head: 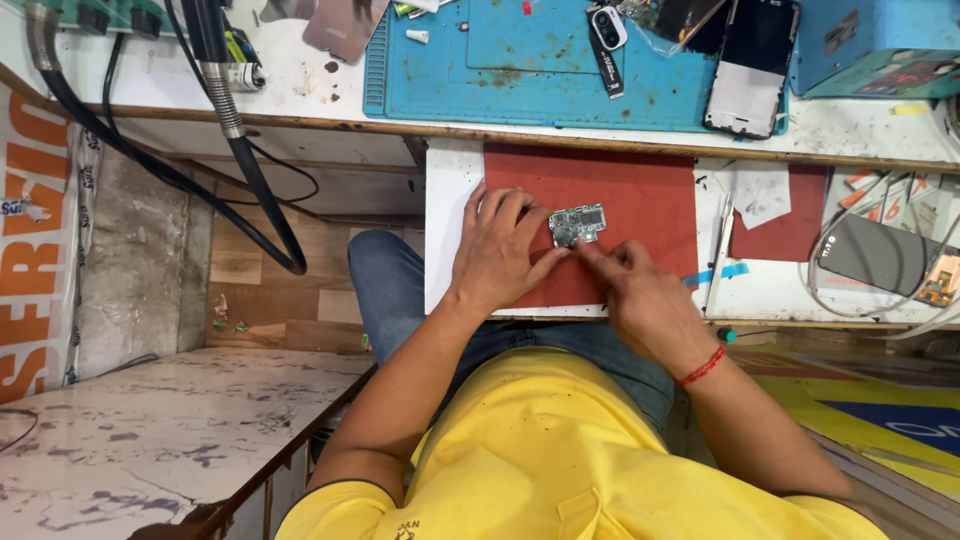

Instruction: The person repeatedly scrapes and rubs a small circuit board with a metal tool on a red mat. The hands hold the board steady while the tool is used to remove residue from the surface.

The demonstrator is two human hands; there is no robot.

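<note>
A small green circuit board (577, 224) lies on a red mat (640, 190) on a pull-out white shelf (450, 200) under the workbench. My left hand (500, 250) rests on the mat, its fingers pinching the board's left edge. My right hand (645, 295), with a red thread at the wrist, touches the board's lower right edge with its fingertips. Whether a small tool sits between those fingers I cannot tell.
Above, a blue work mat (520, 70) holds an opened phone (752, 65) and small parts. Tweezers (718, 255) lie right of the red mat. A grey phone back with cables (880, 255) is at far right. Black hoses (240, 150) hang at left.
</note>
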